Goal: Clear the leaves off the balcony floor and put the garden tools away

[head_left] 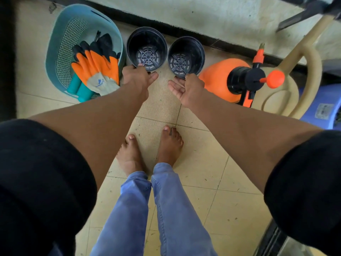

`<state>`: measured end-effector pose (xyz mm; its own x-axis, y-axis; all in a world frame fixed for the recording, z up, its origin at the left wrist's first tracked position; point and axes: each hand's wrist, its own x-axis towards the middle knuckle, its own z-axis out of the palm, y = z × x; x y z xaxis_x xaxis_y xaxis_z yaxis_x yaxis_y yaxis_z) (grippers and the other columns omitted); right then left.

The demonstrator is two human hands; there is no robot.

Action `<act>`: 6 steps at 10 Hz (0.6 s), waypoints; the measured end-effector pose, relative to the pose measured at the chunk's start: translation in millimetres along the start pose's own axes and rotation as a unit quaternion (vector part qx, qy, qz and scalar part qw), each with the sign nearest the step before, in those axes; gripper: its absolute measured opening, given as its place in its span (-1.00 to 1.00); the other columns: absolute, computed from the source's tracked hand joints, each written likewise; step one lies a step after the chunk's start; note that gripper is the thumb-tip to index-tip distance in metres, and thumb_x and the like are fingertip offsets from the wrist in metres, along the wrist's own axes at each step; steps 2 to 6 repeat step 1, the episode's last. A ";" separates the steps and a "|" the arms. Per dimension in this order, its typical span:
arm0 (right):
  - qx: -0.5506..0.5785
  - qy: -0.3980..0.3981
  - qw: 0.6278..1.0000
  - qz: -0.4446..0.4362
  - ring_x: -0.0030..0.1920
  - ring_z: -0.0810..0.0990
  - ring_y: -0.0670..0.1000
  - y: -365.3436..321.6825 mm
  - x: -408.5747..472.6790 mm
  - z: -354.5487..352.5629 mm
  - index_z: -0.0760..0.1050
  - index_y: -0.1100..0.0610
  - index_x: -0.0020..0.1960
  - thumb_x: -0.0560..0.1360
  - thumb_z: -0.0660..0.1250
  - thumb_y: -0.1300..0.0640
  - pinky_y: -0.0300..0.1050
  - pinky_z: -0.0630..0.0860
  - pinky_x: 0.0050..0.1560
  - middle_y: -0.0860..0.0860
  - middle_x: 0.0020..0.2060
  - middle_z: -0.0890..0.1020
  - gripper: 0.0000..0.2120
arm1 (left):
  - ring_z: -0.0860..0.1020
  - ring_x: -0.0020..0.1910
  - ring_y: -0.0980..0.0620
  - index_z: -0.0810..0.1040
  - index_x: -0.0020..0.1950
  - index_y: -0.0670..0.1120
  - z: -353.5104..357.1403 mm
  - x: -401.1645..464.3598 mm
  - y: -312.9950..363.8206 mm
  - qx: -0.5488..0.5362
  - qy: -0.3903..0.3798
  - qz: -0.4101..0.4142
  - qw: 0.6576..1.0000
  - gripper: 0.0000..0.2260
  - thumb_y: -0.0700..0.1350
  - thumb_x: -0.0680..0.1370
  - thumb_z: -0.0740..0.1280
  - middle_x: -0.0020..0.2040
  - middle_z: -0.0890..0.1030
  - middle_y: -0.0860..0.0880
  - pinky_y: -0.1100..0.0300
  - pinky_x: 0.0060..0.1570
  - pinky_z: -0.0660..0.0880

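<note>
Both of my hands reach down toward the floor: my left hand point(137, 75) grips the near rim of the left black pot point(146, 48), fingers curled over its edge, while my right hand point(184, 85) lies released, palm up, fingers relaxed and touching the near edge of the right black pot point(186, 57). Nearest me I see my bare feet point(149, 150) and blue trousers point(153, 209) on the yellowish tiled floor point(212, 163), which carries small specks of debris. Left of the pots sits a teal basket point(60, 34) holding orange gloves point(97, 63) and teal-handled tools point(79, 87). To the right an orange sprayer point(217, 78) lies near the wall point(203, 13).
</note>
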<state>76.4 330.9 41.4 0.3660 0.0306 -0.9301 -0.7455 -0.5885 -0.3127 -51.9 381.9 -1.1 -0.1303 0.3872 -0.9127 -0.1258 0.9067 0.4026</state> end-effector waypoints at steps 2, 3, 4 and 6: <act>-0.005 -0.012 1.000 -0.003 -0.16 0.76 0.21 -0.6 -2.3 1.0 0.47 0.23 0.28 0.69 0.17 0.24 0.16 0.71 -0.06 0.21 0.03 0.71 -0.79 | 0.65 0.24 -0.12 0.16 0.59 -0.34 -6.8 -126.8 2.2 0.044 -0.116 0.178 0.976 -0.59 -0.21 0.76 0.01 0.23 0.64 -0.21 -0.38 0.27 0.48; -0.005 -0.012 1.000 -0.003 -0.16 0.76 0.21 -0.6 -2.3 1.0 0.47 0.23 0.28 0.69 0.17 0.24 0.16 0.71 -0.06 0.21 0.03 0.71 -0.79 | 0.65 0.24 -0.12 0.16 0.59 -0.34 -6.8 -126.8 2.2 0.044 -0.116 0.178 0.976 -0.59 -0.21 0.76 0.01 0.23 0.64 -0.21 -0.38 0.27 0.48; -0.005 -0.012 1.000 -0.003 -0.16 0.76 0.21 -0.6 -2.3 1.0 0.47 0.23 0.28 0.69 0.17 0.24 0.16 0.71 -0.06 0.21 0.03 0.71 -0.79 | 0.65 0.24 -0.12 0.16 0.59 -0.34 -6.8 -126.8 2.2 0.044 -0.116 0.178 0.976 -0.59 -0.21 0.76 0.01 0.23 0.64 -0.21 -0.38 0.27 0.48; -0.005 -0.012 1.000 -0.003 -0.16 0.76 0.21 -0.6 -2.3 1.0 0.47 0.23 0.28 0.69 0.17 0.24 0.16 0.71 -0.06 0.21 0.03 0.71 -0.79 | 0.65 0.24 -0.12 0.16 0.59 -0.34 -6.8 -126.8 2.2 0.044 -0.116 0.178 0.976 -0.59 -0.21 0.76 0.01 0.23 0.64 -0.21 -0.38 0.27 0.48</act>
